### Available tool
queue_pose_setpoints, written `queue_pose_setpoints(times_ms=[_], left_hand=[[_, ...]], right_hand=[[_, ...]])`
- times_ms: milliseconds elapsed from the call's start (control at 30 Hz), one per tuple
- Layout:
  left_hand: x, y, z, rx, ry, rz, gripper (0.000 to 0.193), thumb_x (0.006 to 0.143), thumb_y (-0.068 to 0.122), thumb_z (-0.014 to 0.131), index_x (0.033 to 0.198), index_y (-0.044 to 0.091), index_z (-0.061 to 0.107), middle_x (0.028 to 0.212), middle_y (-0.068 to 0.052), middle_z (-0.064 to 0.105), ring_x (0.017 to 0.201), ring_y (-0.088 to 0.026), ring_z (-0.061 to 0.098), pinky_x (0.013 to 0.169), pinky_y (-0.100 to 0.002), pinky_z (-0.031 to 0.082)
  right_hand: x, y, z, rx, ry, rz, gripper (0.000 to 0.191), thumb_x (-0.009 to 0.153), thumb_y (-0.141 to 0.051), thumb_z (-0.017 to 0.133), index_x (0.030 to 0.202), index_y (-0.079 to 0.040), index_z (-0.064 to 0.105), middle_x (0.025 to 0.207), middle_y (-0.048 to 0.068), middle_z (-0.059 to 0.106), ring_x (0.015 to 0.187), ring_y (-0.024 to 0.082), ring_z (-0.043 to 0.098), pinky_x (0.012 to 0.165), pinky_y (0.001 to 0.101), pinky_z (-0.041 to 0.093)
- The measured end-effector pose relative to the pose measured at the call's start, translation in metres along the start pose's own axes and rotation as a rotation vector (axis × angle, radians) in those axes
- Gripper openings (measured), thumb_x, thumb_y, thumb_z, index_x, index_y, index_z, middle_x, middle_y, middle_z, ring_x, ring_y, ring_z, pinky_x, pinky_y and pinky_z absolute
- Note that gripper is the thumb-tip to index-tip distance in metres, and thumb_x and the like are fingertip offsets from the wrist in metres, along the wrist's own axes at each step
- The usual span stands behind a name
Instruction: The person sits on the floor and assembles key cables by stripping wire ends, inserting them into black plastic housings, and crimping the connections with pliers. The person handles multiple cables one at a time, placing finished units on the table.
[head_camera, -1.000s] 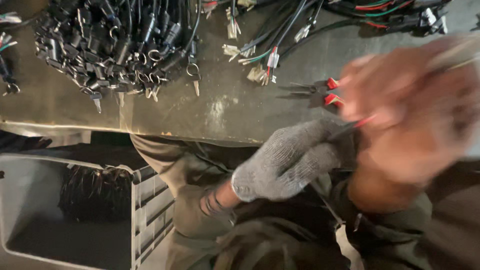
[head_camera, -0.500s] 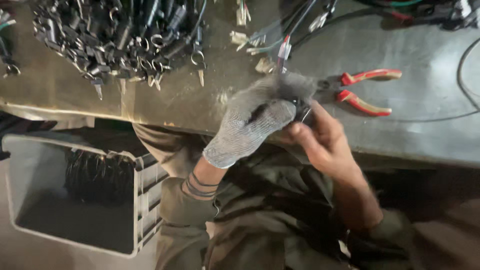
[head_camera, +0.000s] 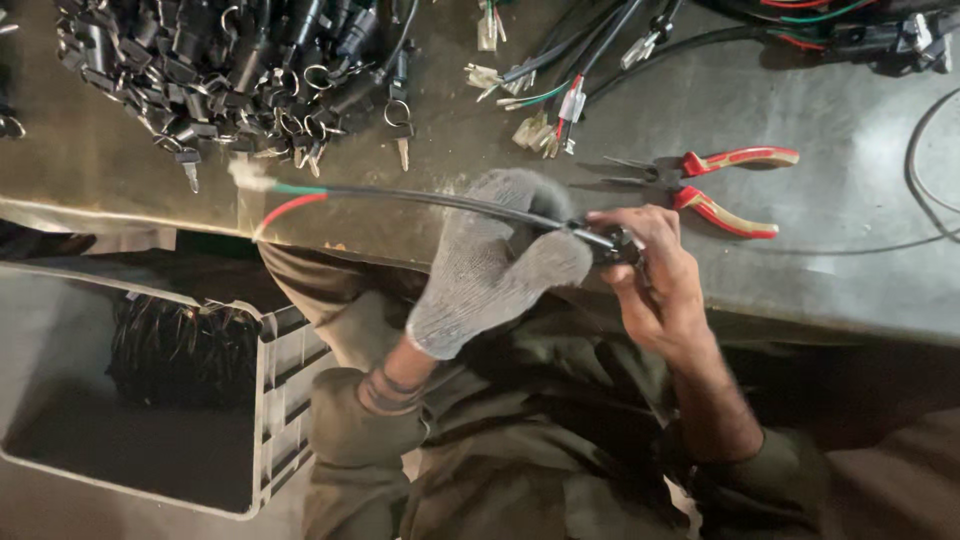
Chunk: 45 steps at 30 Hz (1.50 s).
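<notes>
At the centre of the frame, your bare right hand (head_camera: 655, 285) has its fingertips pinched shut on a small black connector block (head_camera: 612, 246) at the end of a long black sheathed cable (head_camera: 430, 200), probably so the end stays steady while the other hand works the sheath. Just left of it, your left hand (head_camera: 490, 265), in a grey knitted work glove, is curled closed around the same cable, with the thumb pressing near the block. From your grip the cable runs out level toward the left of the frame, just above the front edge of the worn grey metal workbench (head_camera: 820, 250), and ends in loose red, green and white wire tails (head_camera: 275, 195).

Beyond your right hand, near the upper right, lie red-handled needle-nose pliers (head_camera: 700, 175) with the jaws slightly apart, close enough to pick up easily. A heap of black key switches with small metal keys (head_camera: 230, 70) fills the upper left, and more loose harness wires with pale plug ends (head_camera: 545, 110) trail down from the top centre. At lower left, below the bench edge, stands a grey plastic crate (head_camera: 275, 400) holding a dark bundle.
</notes>
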<state>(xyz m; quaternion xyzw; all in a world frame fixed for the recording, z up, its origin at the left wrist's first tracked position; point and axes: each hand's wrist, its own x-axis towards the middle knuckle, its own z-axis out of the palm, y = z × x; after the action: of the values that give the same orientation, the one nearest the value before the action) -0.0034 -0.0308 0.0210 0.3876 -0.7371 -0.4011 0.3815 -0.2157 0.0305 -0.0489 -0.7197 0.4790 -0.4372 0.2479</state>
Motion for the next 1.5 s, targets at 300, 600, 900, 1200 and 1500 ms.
queue_pose_setpoints(times_ms=[300,600,900,1200,1500], left_hand=[[-0.008,0.007,-0.002,-0.445,0.036,-0.203,0.02,0.093,0.005,0.081,0.108,0.002,0.068,0.103,-0.007,0.076,0.09,-0.015,0.074,0.08,-0.029,0.063],[-0.026,0.018,0.023,-0.098,0.138,-0.095,0.033,0.088,0.013,0.09,0.113,0.006,0.071,0.108,-0.003,0.075,0.093,-0.009,0.074,0.086,-0.025,0.061],[-0.033,0.016,0.03,-0.163,0.174,-0.065,0.043,0.089,0.014,0.092,0.121,0.006,0.065,0.112,-0.003,0.075,0.1,-0.009,0.075,0.09,-0.024,0.061],[-0.026,0.006,0.016,-0.018,0.011,-0.079,0.04,0.089,0.024,0.082,0.121,0.005,0.068,0.123,-0.015,0.073,0.109,-0.026,0.075,0.095,-0.034,0.061],[-0.049,-0.013,0.044,0.256,0.161,0.008,0.023,0.096,0.012,0.075,0.118,0.007,0.07,0.126,-0.015,0.071,0.117,-0.038,0.071,0.102,-0.041,0.055]], right_hand=[[0.004,-0.004,0.004,-0.003,0.08,0.022,0.042,0.087,0.007,0.063,0.127,-0.003,0.057,0.113,0.008,0.071,0.103,0.024,0.065,0.109,0.0422,0.04],[0.005,-0.011,0.008,-0.207,0.223,-0.119,0.048,0.081,0.014,0.058,0.127,0.0,0.058,0.117,0.016,0.066,0.109,0.036,0.062,0.099,0.0434,0.05],[-0.003,-0.013,0.009,-0.251,0.259,-0.206,0.042,0.087,0.014,0.058,0.125,-0.001,0.057,0.113,0.012,0.069,0.095,0.031,0.065,0.088,0.044,0.044],[-0.006,-0.029,0.006,0.013,0.046,0.017,0.034,0.098,-0.01,0.064,0.129,0.0,0.056,0.096,0.013,0.061,0.084,0.029,0.054,0.084,0.0364,0.044],[-0.008,-0.016,0.017,0.57,-0.11,0.734,0.027,0.1,-0.025,0.059,0.096,0.002,0.062,0.067,-0.006,0.045,0.059,0.005,0.038,0.05,0.026,0.027]])
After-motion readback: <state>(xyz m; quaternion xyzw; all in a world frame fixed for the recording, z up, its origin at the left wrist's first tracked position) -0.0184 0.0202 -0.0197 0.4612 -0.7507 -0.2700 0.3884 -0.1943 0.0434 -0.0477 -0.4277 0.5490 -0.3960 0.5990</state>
